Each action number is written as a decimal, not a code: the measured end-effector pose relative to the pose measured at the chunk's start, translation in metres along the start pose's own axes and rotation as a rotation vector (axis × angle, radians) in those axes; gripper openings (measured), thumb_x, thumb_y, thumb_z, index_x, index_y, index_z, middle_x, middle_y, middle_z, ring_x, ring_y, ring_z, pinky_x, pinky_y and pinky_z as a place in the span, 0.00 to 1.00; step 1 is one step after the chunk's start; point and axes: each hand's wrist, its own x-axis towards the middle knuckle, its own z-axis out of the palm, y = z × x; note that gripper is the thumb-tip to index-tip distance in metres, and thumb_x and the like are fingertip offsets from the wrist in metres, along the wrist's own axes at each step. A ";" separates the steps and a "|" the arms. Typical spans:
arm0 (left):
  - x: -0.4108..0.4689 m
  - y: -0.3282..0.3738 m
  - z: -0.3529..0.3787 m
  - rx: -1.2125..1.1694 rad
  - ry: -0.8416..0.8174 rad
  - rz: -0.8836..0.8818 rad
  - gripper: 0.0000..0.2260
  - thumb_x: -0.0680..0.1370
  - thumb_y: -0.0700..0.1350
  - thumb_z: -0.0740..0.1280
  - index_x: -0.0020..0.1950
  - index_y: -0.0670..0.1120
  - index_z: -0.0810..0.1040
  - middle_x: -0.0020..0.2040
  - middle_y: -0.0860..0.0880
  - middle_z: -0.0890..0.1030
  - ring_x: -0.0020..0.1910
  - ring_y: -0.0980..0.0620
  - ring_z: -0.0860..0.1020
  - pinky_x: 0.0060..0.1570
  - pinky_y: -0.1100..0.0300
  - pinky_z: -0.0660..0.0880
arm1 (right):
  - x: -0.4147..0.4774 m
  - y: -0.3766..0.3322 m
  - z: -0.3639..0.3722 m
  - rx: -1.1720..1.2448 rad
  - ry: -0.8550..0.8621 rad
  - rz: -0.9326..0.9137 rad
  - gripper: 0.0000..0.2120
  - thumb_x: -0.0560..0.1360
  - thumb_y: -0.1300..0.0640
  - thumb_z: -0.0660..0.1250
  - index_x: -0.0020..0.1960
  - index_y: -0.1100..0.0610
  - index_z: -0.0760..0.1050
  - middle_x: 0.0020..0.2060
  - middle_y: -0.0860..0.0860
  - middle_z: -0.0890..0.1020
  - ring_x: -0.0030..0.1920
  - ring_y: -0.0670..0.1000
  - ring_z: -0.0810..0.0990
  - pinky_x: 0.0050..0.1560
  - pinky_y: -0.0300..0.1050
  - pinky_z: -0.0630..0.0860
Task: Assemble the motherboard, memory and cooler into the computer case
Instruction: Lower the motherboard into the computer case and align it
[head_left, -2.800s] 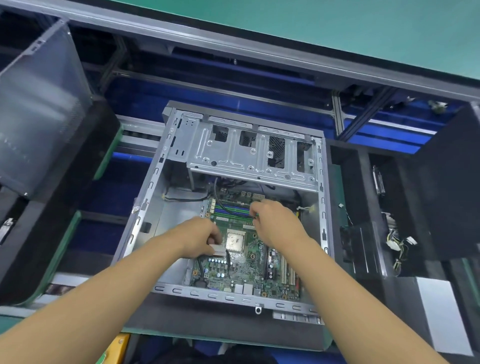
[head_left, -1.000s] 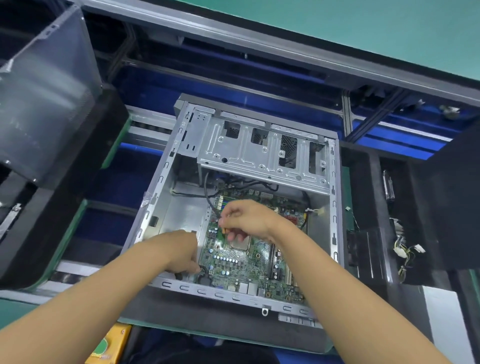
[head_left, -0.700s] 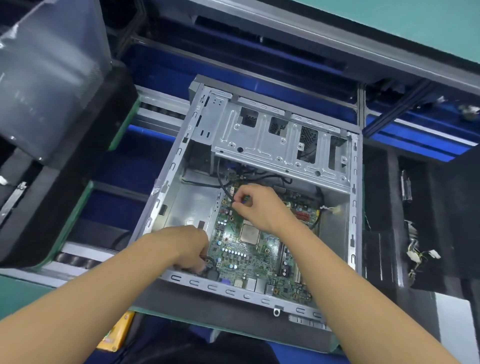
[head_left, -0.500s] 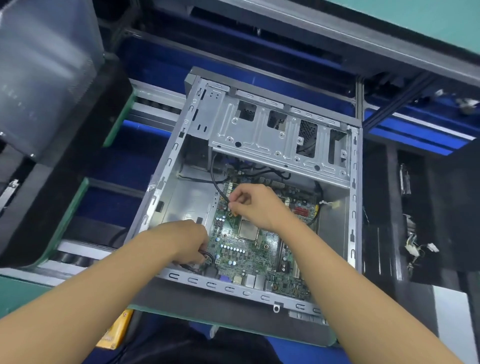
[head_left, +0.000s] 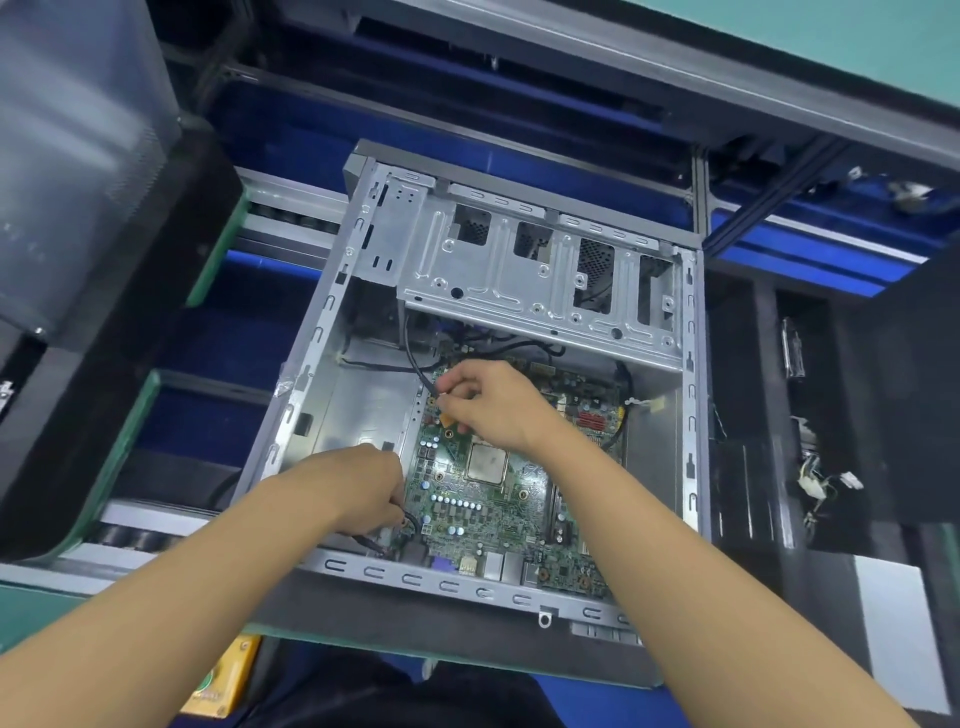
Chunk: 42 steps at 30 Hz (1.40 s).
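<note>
We are reaching into the open case (head_left: 519, 592), where the board (head_left: 483, 514) is lying flat on the floor. Our right hand (head_left: 493, 405) is pinching a black cable (head_left: 415, 364) at the board's far left edge, while our left hand (head_left: 358, 488) is gripping a black wire (head_left: 410, 519) at its near left corner.

Grey translucent panel (head_left: 78, 156): upper left, tilted. Directly below it, black tray with green edge (head_left: 62, 441). Well below and right of the panel, yellow card (head_left: 223, 680). Far right of the panel, white-plugged wire bundle (head_left: 826, 486) in black rack (head_left: 737, 493).
</note>
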 end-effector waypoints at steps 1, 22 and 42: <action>0.000 0.000 -0.001 -0.004 0.008 -0.014 0.10 0.79 0.48 0.65 0.44 0.47 0.84 0.38 0.52 0.82 0.40 0.51 0.81 0.48 0.52 0.79 | 0.000 0.000 0.001 -0.003 -0.008 -0.007 0.05 0.80 0.58 0.69 0.56 0.53 0.79 0.44 0.54 0.86 0.36 0.45 0.80 0.40 0.45 0.80; 0.005 0.011 -0.023 -0.549 0.535 -0.361 0.11 0.82 0.40 0.56 0.63 0.38 0.66 0.61 0.38 0.74 0.53 0.41 0.75 0.47 0.52 0.70 | 0.010 -0.037 0.044 -0.072 -0.088 -0.026 0.13 0.79 0.66 0.61 0.54 0.61 0.84 0.46 0.60 0.84 0.39 0.52 0.77 0.39 0.42 0.73; 0.031 -0.001 -0.027 -0.335 0.560 -0.356 0.08 0.82 0.45 0.61 0.47 0.43 0.71 0.46 0.42 0.80 0.43 0.43 0.77 0.44 0.55 0.72 | -0.041 -0.008 0.017 -0.404 -0.302 -0.065 0.11 0.81 0.61 0.65 0.62 0.58 0.81 0.55 0.53 0.82 0.50 0.52 0.77 0.50 0.43 0.73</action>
